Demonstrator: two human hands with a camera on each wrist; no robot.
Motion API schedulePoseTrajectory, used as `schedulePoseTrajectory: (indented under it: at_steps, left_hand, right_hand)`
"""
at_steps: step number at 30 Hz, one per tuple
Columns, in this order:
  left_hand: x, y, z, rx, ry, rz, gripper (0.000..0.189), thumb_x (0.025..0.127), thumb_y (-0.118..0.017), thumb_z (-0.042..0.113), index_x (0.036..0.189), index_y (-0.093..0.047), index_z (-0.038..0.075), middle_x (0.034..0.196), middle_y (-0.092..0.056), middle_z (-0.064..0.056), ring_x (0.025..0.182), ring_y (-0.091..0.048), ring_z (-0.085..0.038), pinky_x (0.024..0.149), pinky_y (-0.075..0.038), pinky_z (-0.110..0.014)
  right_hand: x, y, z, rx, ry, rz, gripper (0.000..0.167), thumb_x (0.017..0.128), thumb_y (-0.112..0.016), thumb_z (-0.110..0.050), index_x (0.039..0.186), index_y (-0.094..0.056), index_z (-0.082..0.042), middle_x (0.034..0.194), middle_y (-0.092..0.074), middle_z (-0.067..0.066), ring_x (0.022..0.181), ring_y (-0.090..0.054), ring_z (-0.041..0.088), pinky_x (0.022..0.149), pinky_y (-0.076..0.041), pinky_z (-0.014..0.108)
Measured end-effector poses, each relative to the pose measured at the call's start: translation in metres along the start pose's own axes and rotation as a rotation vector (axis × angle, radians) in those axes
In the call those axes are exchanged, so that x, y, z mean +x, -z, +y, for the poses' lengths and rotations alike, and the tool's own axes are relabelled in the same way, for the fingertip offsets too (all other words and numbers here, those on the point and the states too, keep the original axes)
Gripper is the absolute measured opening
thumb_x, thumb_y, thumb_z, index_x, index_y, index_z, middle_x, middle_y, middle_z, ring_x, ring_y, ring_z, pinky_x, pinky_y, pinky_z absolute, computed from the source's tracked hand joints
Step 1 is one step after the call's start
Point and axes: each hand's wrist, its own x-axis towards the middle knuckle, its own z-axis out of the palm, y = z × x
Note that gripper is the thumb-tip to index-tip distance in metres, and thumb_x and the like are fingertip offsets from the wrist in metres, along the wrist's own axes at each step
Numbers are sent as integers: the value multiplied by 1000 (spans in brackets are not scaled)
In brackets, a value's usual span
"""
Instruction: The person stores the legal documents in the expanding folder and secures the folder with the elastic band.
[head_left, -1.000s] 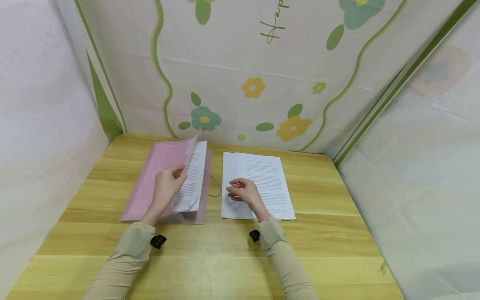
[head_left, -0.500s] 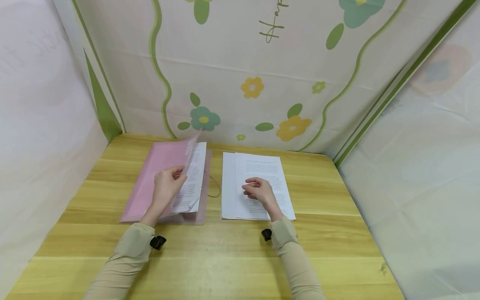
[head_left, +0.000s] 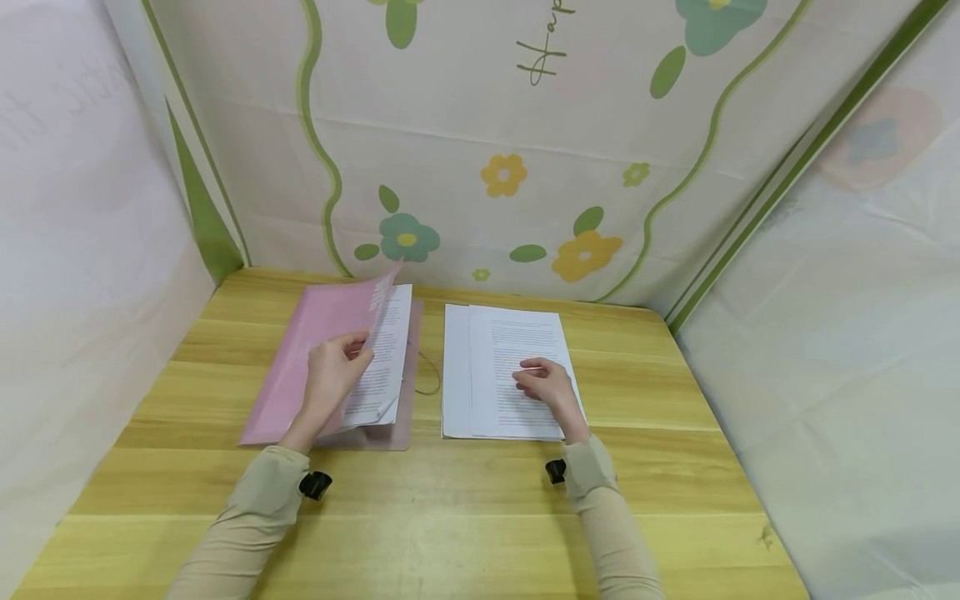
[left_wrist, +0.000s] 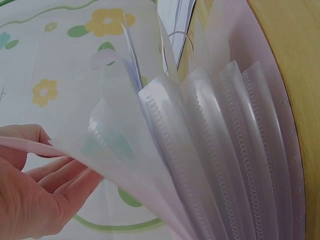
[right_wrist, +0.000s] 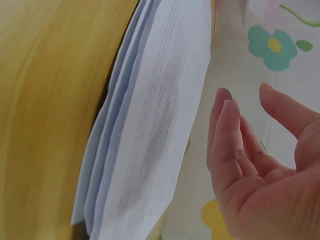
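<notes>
My left hand point(head_left: 333, 373) pinches the raised edge of the cover of a pink expanding file folder point(head_left: 330, 321), on the left of the table. In the left wrist view, the folder's translucent pleated dividers point(left_wrist: 210, 115) fan apart. Printed sheets point(head_left: 386, 358) stick out from inside the folder, one with a curled lower corner. To the right lies a slightly fanned stack of printed paper point(head_left: 487, 333). Over that stack is my right hand point(head_left: 551, 387), its fingers loosely bent around nothing. The right wrist view shows a gap between its thumb and fingertips.
A thin elastic loop point(head_left: 431, 375) lies beside the folder, between it and the paper stack. The wooden table point(head_left: 420, 525) is bounded at the back and sides by fabric walls point(head_left: 450, 125) printed with flowers.
My right hand has moved rightward across the paper stack, from its left edge toward its right side. My left hand keeps its hold on the folder cover in the same place.
</notes>
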Motion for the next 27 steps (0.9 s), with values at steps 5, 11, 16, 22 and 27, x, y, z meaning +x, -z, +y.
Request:
schedulePoseTrajectory:
  at_steps: [5,11,16,22,27]
  left_hand:
    - [0,1,1,6,-7,13,38,86,-58,9,120,-69,-4,111,-73,-22,97,-74,-35,81,-59,-46]
    - [-1,2,3,-5,4,0,37,86,-59,8,120,-69,-4,111,-73,-23,98,-73,-36,81,-59,-47]
    - [-2,2,4,-6,12,-8,37,87,-59,8,121,-68,-4,112,-73,-23,100,-73,-36,82,-59,-47]
    - [-2,1,3,-8,16,-10,38,87,-59,9,121,-68,-4,113,-73,-23,100,-73,-36,82,-59,-46]
    - [-1,1,2,-13,13,-15,38,87,-58,10,122,-68,-4,113,-72,-23,100,-73,-36,83,-59,-47]
  right_hand:
    - [-1,10,5,-4,-12,12,47,88,-73,-18,129,-60,3,112,-73,17,95,-74,25,87,-59,39]
    - [-3,21,12,-9,-39,9,51,90,-71,-21,133,-57,1,123,-67,22,110,-69,34,96,-56,42]
    - [-4,29,16,-22,-68,19,52,91,-70,-22,136,-54,1,125,-65,22,113,-66,35,96,-56,41]
    - [-4,38,20,-55,-73,22,54,92,-69,-22,138,-53,1,130,-63,24,113,-66,35,95,-56,40]
    - [-5,45,23,-103,-72,39,55,92,-69,-23,138,-52,1,132,-60,24,114,-65,36,95,-55,42]
